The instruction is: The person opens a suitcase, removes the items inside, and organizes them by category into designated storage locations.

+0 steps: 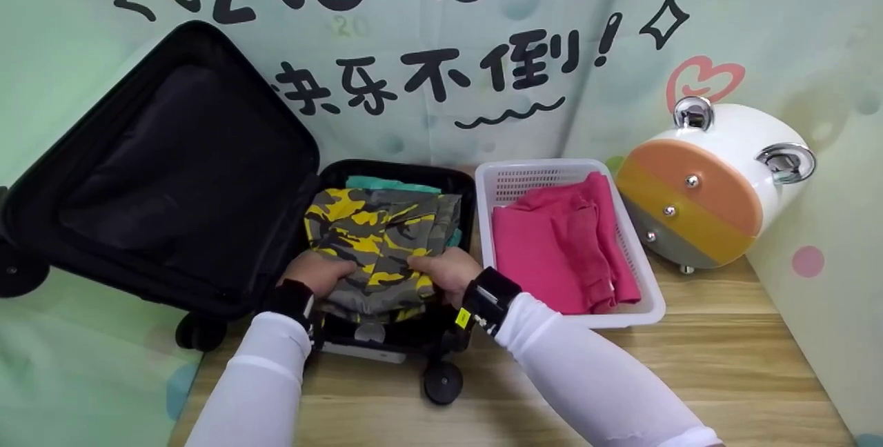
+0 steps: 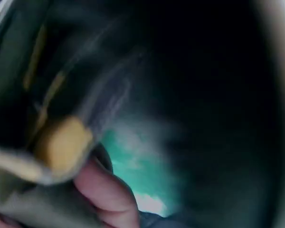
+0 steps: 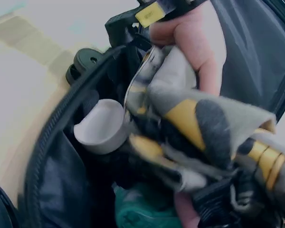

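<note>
A folded camouflage garment (image 1: 376,247) in grey, black and yellow lies in the black suitcase (image 1: 476,192), on top of a teal cloth (image 1: 393,185). My left hand (image 1: 321,273) grips its near left edge, thumb on top. At the near right edge my right hand (image 1: 448,269) holds it the same way, fingers underneath. In the right wrist view the garment's folded layers (image 3: 199,128) hang between the hands above the teal cloth (image 3: 142,211). The left wrist view is dark and blurred, with a finger (image 2: 107,192) against the cloth.
The suitcase lid (image 1: 179,178) leans open at the left. A white basket (image 1: 648,309) with folded pink clothing (image 1: 552,247) stands right of the suitcase. Beyond it is a white drum-shaped object (image 1: 752,150) with a striped face. A pale round piece (image 3: 100,127) sits inside the suitcase's near side.
</note>
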Tool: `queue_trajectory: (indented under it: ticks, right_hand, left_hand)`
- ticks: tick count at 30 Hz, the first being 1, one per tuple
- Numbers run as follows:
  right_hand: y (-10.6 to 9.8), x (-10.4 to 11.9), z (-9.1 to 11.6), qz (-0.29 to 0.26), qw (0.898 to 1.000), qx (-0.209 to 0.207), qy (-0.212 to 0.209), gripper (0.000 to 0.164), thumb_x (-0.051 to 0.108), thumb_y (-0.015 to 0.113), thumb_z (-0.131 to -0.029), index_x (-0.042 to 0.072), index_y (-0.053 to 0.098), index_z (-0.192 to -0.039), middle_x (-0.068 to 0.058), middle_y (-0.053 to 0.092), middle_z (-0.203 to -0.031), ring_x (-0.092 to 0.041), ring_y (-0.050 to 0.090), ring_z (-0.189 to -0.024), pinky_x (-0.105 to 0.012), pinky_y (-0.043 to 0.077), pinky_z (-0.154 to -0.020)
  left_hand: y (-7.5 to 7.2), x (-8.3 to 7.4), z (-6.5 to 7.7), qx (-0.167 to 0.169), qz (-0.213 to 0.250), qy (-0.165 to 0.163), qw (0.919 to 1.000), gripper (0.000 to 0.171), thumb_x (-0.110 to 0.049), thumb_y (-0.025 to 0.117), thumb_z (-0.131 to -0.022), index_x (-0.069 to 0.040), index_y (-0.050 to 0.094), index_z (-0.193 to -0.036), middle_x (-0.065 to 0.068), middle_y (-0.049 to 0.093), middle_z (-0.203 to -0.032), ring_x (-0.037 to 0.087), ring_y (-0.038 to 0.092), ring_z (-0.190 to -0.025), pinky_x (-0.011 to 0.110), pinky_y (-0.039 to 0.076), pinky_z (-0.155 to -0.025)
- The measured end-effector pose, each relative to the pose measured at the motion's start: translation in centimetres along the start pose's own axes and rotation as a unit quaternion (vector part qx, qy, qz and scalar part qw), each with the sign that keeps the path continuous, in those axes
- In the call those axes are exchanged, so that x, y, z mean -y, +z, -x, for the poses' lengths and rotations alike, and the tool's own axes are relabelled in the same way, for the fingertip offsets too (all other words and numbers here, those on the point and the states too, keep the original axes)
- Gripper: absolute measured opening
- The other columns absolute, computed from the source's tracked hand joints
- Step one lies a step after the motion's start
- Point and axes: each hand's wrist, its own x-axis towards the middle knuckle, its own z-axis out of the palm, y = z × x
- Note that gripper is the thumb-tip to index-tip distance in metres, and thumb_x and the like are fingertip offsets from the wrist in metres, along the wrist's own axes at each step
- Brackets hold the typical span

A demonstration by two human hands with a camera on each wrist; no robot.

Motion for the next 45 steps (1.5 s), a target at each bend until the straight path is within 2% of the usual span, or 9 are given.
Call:
queue_trajectory:
  ticks: [3, 9, 13, 16, 18, 26, 32, 40, 45]
  right_hand:
    - [-0.2, -0.2, -0.2, -0.006, 1.0, -0.004, -0.01, 0.054, 0.02, 0.074, -0.096, -0.009, 0.054, -0.136, -0.015, 0.061, -0.136, -0.025, 0.067, -0.114, -0.041, 0.058, -0.103]
    - [-0.2, -0.8, -0.7, -0.039, 0.997, -0.031, -0.062, 0.066, -0.001, 0.073, -0.087, -0.01, 0.048, -0.147, -0.02, 0.061, -0.142, -0.024, 0.066, -0.114, -0.032, 0.06, -0.096]
    - [-0.4, -0.9, -0.4, -0.05, 0.994, -0.032, -0.087, 0.062, -0.006, 0.067, -0.086, 0.0, 0.054, -0.147, -0.014, 0.071, -0.127, -0.018, 0.069, -0.098, -0.027, 0.061, -0.081]
    - [-0.6, -0.7, -0.3, -0.056, 0.992, -0.032, -0.11, 0.052, -0.008, 0.063, -0.085, 0.003, 0.063, -0.136, -0.007, 0.074, -0.108, -0.014, 0.067, -0.082, -0.025, 0.059, -0.068]
    - [-0.6, -0.6, -0.3, -0.054, 0.99, -0.041, -0.126, 0.051, -0.008, 0.062, -0.084, 0.002, 0.064, -0.133, -0.006, 0.074, -0.103, -0.014, 0.067, -0.079, -0.025, 0.058, -0.065]
    - [-1.3, 0.1, 0.0, -0.066, 0.983, -0.039, -0.165, 0.052, -0.006, 0.061, -0.086, 0.002, 0.063, -0.137, -0.008, 0.073, -0.108, -0.015, 0.065, -0.086, -0.025, 0.057, -0.072]
    - [-2.3, 1.0, 0.6, -0.1, 0.976, -0.023, -0.192, 0.051, -0.007, 0.061, -0.087, 0.0, 0.059, -0.137, -0.01, 0.072, -0.117, -0.017, 0.066, -0.101, -0.028, 0.058, -0.088]
    - [-4.2, 2.3, 2.3, -0.121, 0.969, -0.025, -0.214, 0.048, -0.009, 0.059, -0.089, -0.001, 0.058, -0.136, -0.014, 0.071, -0.12, -0.018, 0.067, -0.1, -0.029, 0.061, -0.086]
    - [-5.9, 3.1, 4.1, -0.114, 0.962, -0.041, -0.243, 0.045, -0.01, 0.06, -0.089, -0.004, 0.059, -0.134, -0.016, 0.072, -0.121, -0.018, 0.068, -0.101, -0.027, 0.059, -0.089]
  left_hand:
    - [-0.3, -0.3, 0.0, -0.007, 0.018, 0.001, 0.9998, 0.056, -0.046, 0.067, -0.093, 0.005, 0.067, -0.116, 0.018, 0.065, -0.108, 0.03, 0.061, -0.097, 0.039, 0.05, -0.089]
    - [-0.4, -0.8, 0.0, -0.004, 0.055, 0.009, 0.9985, 0.039, -0.038, 0.067, -0.092, -0.001, 0.066, -0.104, 0.003, 0.053, -0.08, 0.023, 0.057, -0.078, 0.032, 0.047, -0.077]
    - [-0.4, -1.4, 0.1, 0.007, 0.084, 0.014, 0.9964, 0.073, -0.032, 0.065, -0.093, 0.012, 0.047, -0.148, 0.023, 0.064, -0.122, 0.03, 0.06, -0.104, 0.034, 0.048, -0.091]
    - [-0.5, -1.8, 0.2, 0.019, 0.1, 0.013, 0.9947, 0.094, -0.031, 0.062, -0.095, 0.01, 0.013, -0.164, 0.031, 0.031, -0.166, 0.038, 0.052, -0.125, 0.038, 0.047, -0.098]
    - [-0.6, -2.0, 0.3, 0.018, 0.109, 0.018, 0.9937, 0.095, -0.029, 0.061, -0.095, 0.008, 0.008, -0.165, 0.028, 0.019, -0.172, 0.037, 0.048, -0.133, 0.037, 0.046, -0.101]
    - [-1.0, -3.5, 0.6, -0.051, 0.172, 0.069, 0.9814, 0.049, -0.017, 0.065, -0.092, 0.001, 0.054, -0.136, 0.017, 0.061, -0.133, 0.027, 0.06, -0.111, 0.029, 0.049, -0.091]
    - [-1.7, -5.3, 1.4, -0.073, 0.206, 0.082, 0.9723, 0.042, -0.014, 0.065, -0.092, -0.003, 0.055, -0.131, 0.013, 0.062, -0.13, 0.021, 0.06, -0.105, 0.024, 0.048, -0.087]
    - [-1.8, -8.1, 2.9, -0.088, 0.221, 0.115, 0.9645, 0.047, -0.011, 0.064, -0.092, -0.004, 0.056, -0.138, 0.013, 0.064, -0.134, 0.02, 0.062, -0.106, 0.022, 0.05, -0.087]
    - [-1.2, -10.2, 3.8, -0.097, 0.259, 0.145, 0.9498, 0.055, -0.009, 0.065, -0.091, -0.007, 0.054, -0.145, 0.014, 0.065, -0.136, 0.022, 0.064, -0.111, 0.023, 0.051, -0.091]
